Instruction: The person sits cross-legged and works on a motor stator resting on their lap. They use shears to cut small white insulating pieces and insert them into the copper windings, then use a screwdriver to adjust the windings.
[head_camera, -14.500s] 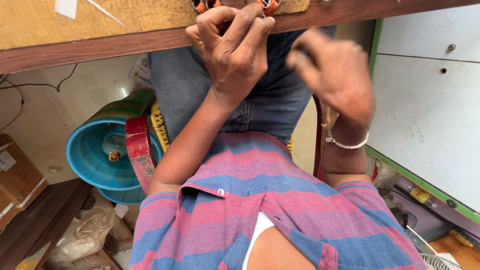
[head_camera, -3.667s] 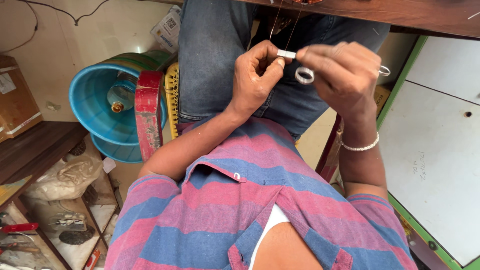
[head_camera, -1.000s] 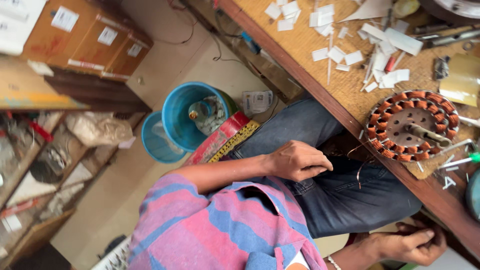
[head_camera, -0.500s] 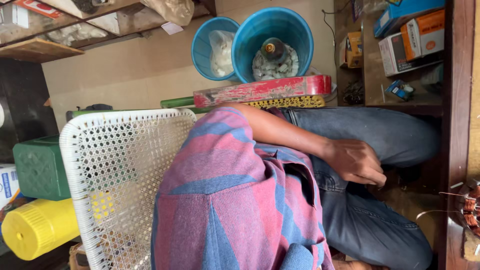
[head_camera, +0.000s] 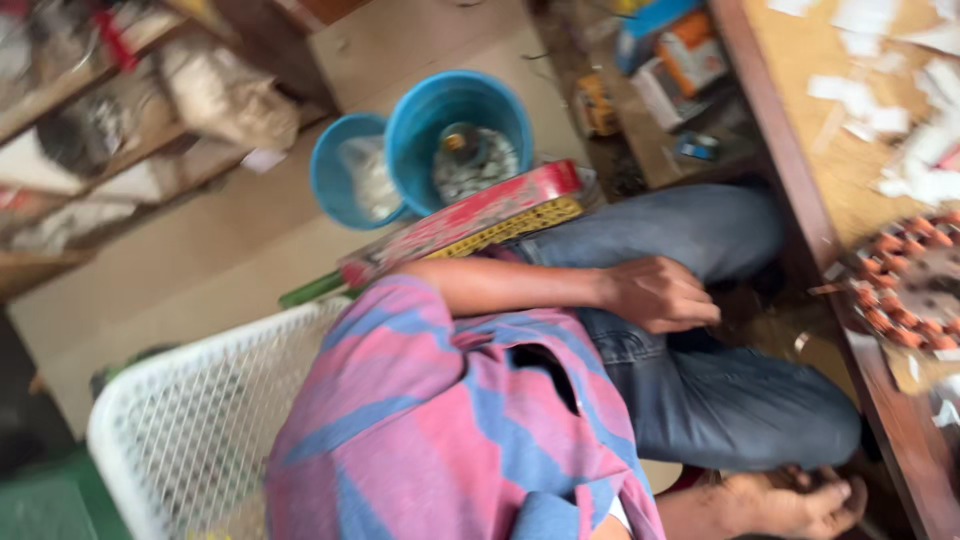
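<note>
Since half a second ago the view has swung, so the left hand (head_camera: 655, 293) now lies mid-frame on the jeans-clad thigh (head_camera: 700, 250) beside the wooden surface (head_camera: 800, 170)

Left hand rests palm down on the lap, fingers loosely curled; whether it grips anything cannot be told. Right hand (head_camera: 790, 500) sits low by the frame's bottom edge, under the surface's edge, fingers bent, its hold also unclear through blur. On the surface, near the right edge, lies a round motor stator with copper-coloured coils (head_camera: 910, 285), apart from both hands, with white paper scraps (head_camera: 900, 120) beyond it. On the floor stand two blue buckets (head_camera: 440, 120), a red-and-yellow board (head_camera: 470, 220) leaning before them. A white mesh chair back (head_camera: 190, 420) is behind the striped pink-and-blue shirt (head_camera: 440, 420)
</note>
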